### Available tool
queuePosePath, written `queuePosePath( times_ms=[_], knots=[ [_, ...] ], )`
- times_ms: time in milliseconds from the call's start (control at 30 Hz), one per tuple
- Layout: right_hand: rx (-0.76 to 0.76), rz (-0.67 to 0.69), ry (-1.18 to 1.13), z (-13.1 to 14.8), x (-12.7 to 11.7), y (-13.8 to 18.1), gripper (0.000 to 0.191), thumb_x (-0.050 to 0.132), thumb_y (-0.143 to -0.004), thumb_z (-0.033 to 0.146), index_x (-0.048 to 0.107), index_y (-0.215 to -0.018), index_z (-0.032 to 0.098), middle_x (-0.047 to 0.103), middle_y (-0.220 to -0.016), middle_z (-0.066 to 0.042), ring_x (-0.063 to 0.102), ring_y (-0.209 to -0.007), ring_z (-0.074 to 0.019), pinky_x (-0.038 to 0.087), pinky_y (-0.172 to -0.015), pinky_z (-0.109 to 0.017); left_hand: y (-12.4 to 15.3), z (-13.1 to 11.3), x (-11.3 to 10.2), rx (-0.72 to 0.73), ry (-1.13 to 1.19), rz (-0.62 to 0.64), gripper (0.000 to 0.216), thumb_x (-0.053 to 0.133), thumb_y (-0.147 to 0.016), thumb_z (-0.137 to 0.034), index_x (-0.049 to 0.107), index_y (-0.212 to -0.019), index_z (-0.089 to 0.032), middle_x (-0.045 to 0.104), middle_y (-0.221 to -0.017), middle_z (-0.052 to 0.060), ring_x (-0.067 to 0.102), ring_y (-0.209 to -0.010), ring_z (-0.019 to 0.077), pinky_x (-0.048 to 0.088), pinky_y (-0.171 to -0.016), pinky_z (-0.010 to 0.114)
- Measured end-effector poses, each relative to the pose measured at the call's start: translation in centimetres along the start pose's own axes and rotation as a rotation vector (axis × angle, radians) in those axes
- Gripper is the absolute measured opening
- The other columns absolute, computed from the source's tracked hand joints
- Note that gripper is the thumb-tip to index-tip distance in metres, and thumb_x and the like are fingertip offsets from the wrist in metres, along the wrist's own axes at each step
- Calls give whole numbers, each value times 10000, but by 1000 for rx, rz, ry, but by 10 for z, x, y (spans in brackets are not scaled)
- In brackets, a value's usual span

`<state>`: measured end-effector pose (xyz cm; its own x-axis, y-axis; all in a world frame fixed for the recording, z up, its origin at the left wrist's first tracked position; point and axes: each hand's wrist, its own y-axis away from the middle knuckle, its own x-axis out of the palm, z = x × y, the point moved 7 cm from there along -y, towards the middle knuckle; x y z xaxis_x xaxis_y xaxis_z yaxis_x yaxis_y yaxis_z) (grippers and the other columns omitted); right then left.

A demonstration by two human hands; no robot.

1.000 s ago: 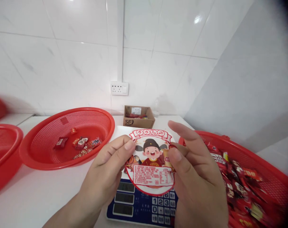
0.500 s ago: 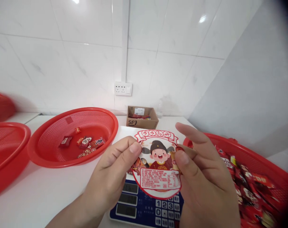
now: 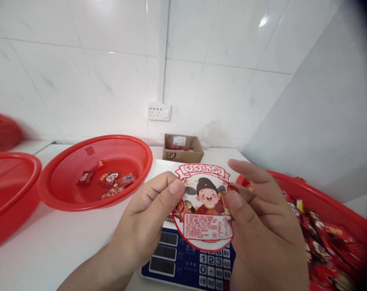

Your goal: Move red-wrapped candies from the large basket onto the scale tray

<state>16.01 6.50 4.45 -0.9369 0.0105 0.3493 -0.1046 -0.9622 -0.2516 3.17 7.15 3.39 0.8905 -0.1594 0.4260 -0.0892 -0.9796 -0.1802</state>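
Note:
Between both hands, above a blue weighing scale, is a flat, rounded packaging bag with a red border. A cartoon figure in a black hat is printed on it, over a panel of small red text. My left hand pinches its left edge between thumb and finger. On the right edge, my right hand grips with thumb and forefinger while another finger is raised. The scale's displays and number keys show below the bag; its upper part is hidden. Part of a dark red packet shows behind the bag's left side.
On the left, a red basket holds several wrapped snacks. Another red basket stands further left. A red basket full of snack packets is at right. By the tiled wall sits a small cardboard box.
Both hands and the bag keep nearly the same pose, with the bag tilted slightly differently. The whole view has shifted a little.

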Motion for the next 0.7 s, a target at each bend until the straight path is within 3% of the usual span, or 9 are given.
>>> queuePosePath(
  times_ms=[400, 700],
  knots=[
    [-76, -7, 51, 7, 2, 1, 191, 604, -860, 262, 600, -1023, 362, 696, -682, 15, 691, -574, -183, 513, -372, -233, -1, -1, 1, 5, -31, 28, 373, 603, -836, -456, 466, -605, -197, 397, -569, -30, 319, -529, 114, 257, -496, 266],
    [-95, -9, 70, 6, 2, -1, 168, 594, -875, 239, 590, -1005, 345, 731, -743, 19, 716, -660, -201, 567, -474, -280, -1, -2, 0, -4, -48, 13, 382, 619, -817, -469, 464, -595, -200, 403, -563, -37, 315, -514, 111, 259, -487, 264]
  ],
)
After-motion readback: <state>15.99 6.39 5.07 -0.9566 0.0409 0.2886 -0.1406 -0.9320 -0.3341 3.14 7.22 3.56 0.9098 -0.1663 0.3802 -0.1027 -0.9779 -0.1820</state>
